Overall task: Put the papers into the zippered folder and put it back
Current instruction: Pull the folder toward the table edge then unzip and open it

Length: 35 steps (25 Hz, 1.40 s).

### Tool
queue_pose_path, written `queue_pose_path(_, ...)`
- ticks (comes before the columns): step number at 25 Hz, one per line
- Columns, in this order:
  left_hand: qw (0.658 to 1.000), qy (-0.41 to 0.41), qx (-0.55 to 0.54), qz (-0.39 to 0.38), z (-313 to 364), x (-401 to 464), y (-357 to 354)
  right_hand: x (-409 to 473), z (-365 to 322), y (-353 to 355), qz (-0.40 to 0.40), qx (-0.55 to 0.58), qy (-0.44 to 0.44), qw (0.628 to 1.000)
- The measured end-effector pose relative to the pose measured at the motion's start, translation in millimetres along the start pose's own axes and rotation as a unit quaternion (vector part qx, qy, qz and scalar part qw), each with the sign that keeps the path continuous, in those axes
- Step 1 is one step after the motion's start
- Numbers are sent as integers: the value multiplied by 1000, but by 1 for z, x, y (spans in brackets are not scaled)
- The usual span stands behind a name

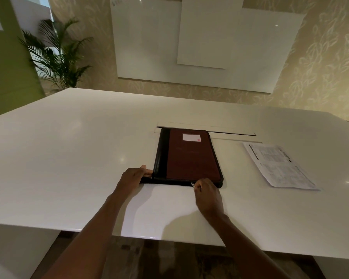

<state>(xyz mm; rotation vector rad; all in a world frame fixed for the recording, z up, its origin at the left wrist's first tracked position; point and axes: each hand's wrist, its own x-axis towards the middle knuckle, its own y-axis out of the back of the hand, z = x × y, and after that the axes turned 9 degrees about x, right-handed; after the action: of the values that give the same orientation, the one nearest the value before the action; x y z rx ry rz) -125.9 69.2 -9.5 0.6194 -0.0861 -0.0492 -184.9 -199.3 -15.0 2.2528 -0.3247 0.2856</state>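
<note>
While both forearms reach in from the bottom of the frame, a white table [73, 150] fills the lower two thirds. At centre lies the closed maroon zippered folder [189, 158], flat, with a black spine on its left; its contents are not visible. Right of centre, apart from it, lie the printed papers [278, 166]. The left hand [132, 178] grips the folder's near left corner; the right hand [207, 192] pinches the zipper pull [193, 184] on the near edge.
</note>
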Motion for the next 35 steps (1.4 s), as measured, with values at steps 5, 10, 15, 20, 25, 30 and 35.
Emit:
queue_pose_path(5, 1000, 7, -23, 2, 0, 0, -2, 0, -19, -16, -15, -18, 20, 1000)
queue_pose_path(10, 999, 8, -50, -7, 1, -2, -2, 1, -48, -39, -52, -12, 34, 998)
queue_pose_path(15, 998, 12, -57, -12, 1, -1, 0, 2, -77, -64, -78, -2, 66, 995)
queue_pose_path(20, 996, 17, -86, -16, -4, 3, -3, 2, -95, -85, -86, -5, 99, 991)
queue_pose_path(25, 993, 20, -117, -11, -9, 6, -6, 4, -102, -93, -74, 13, 106, 992)
queue_pose_path(30, 993, 31, -110, -4, -12, 8, -7, 7, -101, -91, -97, 45, 96, 990)
queue_pose_path(35, 999, -2, -22, 33, -7, 6, -8, 6, -92, -79, -105, 63, 124, 985)
